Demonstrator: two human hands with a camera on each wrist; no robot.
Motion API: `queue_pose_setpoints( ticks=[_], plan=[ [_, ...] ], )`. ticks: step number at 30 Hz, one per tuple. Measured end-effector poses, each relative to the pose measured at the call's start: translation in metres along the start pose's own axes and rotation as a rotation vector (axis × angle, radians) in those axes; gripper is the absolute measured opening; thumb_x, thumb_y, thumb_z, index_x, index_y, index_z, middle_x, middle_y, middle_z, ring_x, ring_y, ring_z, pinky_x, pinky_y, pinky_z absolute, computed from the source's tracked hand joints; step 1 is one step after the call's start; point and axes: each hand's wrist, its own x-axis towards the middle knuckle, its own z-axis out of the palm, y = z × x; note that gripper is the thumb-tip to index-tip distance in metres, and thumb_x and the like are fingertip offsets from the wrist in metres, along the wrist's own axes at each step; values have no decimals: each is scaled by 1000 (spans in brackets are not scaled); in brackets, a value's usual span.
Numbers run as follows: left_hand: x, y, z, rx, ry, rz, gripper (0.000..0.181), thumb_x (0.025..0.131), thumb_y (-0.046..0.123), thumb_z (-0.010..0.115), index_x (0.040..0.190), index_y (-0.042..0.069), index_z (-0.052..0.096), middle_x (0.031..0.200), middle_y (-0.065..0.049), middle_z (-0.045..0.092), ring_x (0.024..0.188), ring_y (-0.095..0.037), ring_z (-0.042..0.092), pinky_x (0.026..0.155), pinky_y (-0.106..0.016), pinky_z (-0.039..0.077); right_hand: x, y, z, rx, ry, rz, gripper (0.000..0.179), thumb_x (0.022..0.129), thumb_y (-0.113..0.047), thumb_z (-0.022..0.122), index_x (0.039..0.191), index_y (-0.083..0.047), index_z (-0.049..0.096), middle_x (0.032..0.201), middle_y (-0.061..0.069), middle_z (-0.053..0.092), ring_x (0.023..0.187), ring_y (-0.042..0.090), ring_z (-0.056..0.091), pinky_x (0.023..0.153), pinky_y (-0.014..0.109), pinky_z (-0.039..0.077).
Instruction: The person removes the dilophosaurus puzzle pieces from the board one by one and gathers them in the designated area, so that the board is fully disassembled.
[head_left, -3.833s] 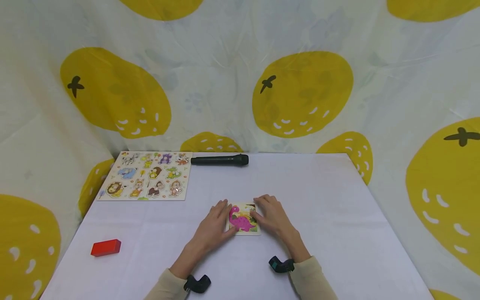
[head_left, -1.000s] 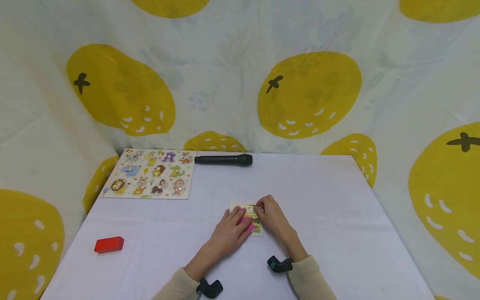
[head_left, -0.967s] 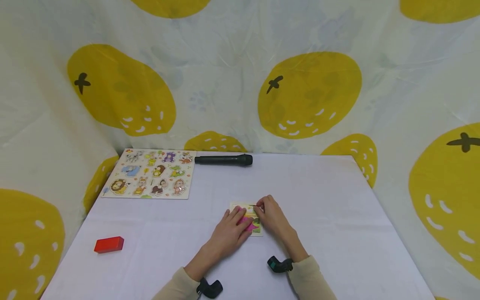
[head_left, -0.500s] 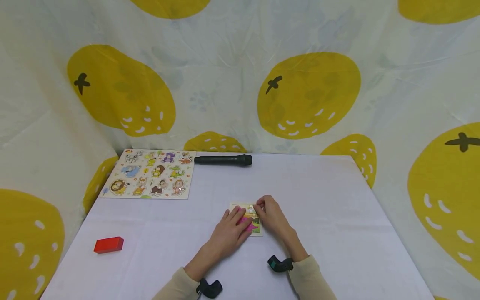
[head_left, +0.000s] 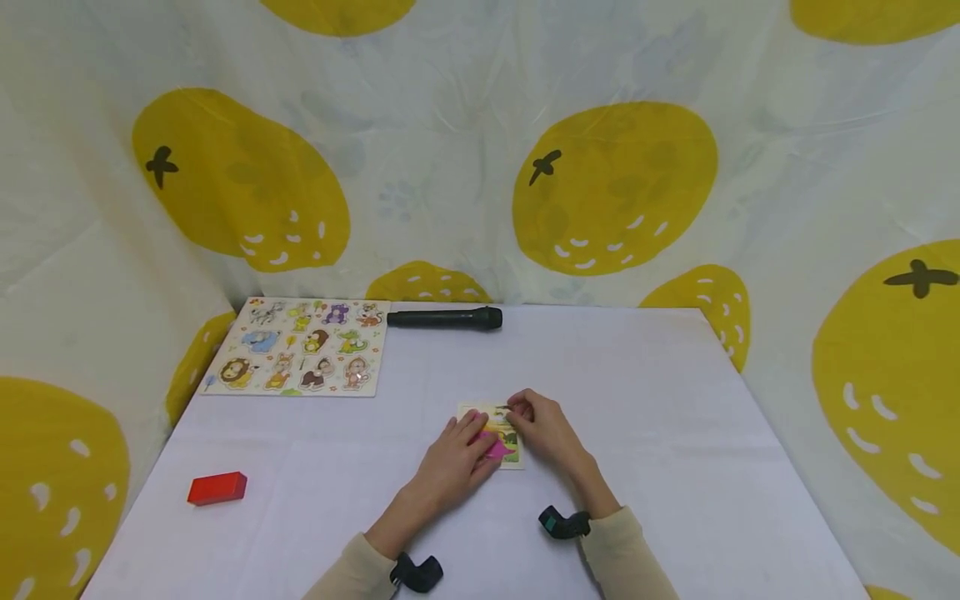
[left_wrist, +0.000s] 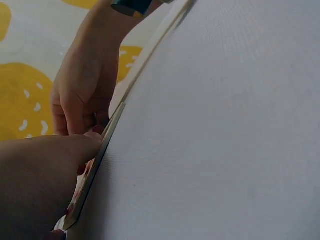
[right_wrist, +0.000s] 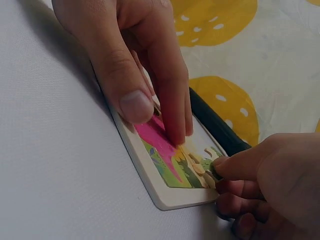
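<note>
White table (head_left: pixel 637 375). Far L corner: flat board (head_left: pixel 294 359) w/ 3 rows of cartoon animals (head_left: pixel 260 341), mixed colours. Blk microphone (head_left: pixel 445 319) lying nr far edge, head to R, tail end at board's R side; can't tell if touching. Red block (head_left: pixel 217 489) lying nr L edge, slightly askew, well apart from board. Behind: whitish curtain (head_left: pixel 442 108) w/ big yellow fruit prints (head_left: pixel 615 188), dk stems & white flecks, also down both sides.

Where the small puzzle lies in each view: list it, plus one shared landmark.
Head: small puzzle below centre, partly covered.
Left wrist: lower left of centre, seen almost edge-on as a slanted strip.
Right wrist: around and just below centre, printed face partly visible.
Shared landmark: left hand, touching it in all three.
</note>
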Motion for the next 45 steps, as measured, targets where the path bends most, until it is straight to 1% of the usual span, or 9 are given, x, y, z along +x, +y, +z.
queue_pose_setpoints(
  ticks=[5, 9, 13, 18, 23, 27, 34, 38, 45],
  plan=[
    [-9, -4, -3, -28, 4, -54, 49, 96, 45, 63, 134, 15, 64, 154, -12, 48, 145, -32, 43, 118, -48, 38, 1, -1, -1, 0, -25, 18, 17, 92, -15, 72, 108, -12, 68, 88, -2, 66, 78, 9, 57, 70, 20, 49],
    [-16, -8, -6, -55, -25, -93, 51, 97, 46, 62, 139, 16, 61, 157, -11, 44, 147, -33, 40, 120, -47, 36, 1, -2, -3, 6, -38, 36, 18, 92, -16, 72, 109, -13, 68, 88, -2, 65, 77, 10, 56, 69, 20, 48],
    [-21, -10, -7, -70, -3, -84, 52, 96, 44, 64, 139, 15, 61, 155, -11, 46, 145, -33, 42, 119, -47, 37, 2, 0, -6, 27, -55, 49, 17, 93, -17, 72, 109, -14, 67, 90, -2, 66, 78, 10, 56, 69, 20, 48],
    [-24, -11, -7, -85, 36, -60, 50, 95, 39, 67, 136, 11, 63, 152, -12, 50, 142, -33, 46, 118, -48, 38, 8, 5, -12, 84, -60, 104, 17, 93, -18, 71, 109, -13, 67, 96, 1, 70, 79, 10, 61, 71, 22, 51],
    [-24, -11, -7, -100, 17, -70, 52, 95, 40, 66, 138, 11, 61, 154, -11, 48, 143, -31, 45, 119, -47, 37, 21, 17, -23, 118, -13, 145, 20, 95, -20, 69, 112, -9, 66, 93, 5, 70, 73, 12, 62, 65, 23, 52],
    [-24, -11, -7, -102, 34, -65, 52, 94, 40, 67, 137, 10, 62, 153, -11, 50, 143, -32, 46, 119, -47, 37, 33, 27, -31, 113, 34, 143, 22, 96, -19, 67, 114, -7, 66, 90, 8, 69, 69, 13, 61, 63, 23, 50],
    [-25, -11, -6, -110, 33, -75, 53, 95, 41, 67, 138, 11, 61, 153, -10, 50, 143, -30, 46, 120, -45, 36, 49, 36, -39, 73, 94, 185, 23, 98, -19, 65, 118, -8, 68, 97, 11, 69, 75, 16, 60, 64, 21, 49],
    [-25, -11, -6, -117, 25, -85, 53, 96, 42, 65, 139, 11, 60, 154, -9, 49, 144, -29, 44, 121, -44, 35, 57, 38, -41, 80, 129, 203, 24, 98, -18, 63, 119, -5, 67, 98, 14, 69, 75, 18, 60, 63, 22, 50],
    [-26, -11, -4, -106, 68, -61, 52, 93, 39, 70, 135, 9, 63, 150, -12, 52, 142, -32, 47, 117, -47, 39, 73, 43, -44, 64, 194, 210, 24, 97, -17, 65, 115, -1, 68, 99, 15, 69, 81, 20, 59, 65, 23, 46]
  ],
)
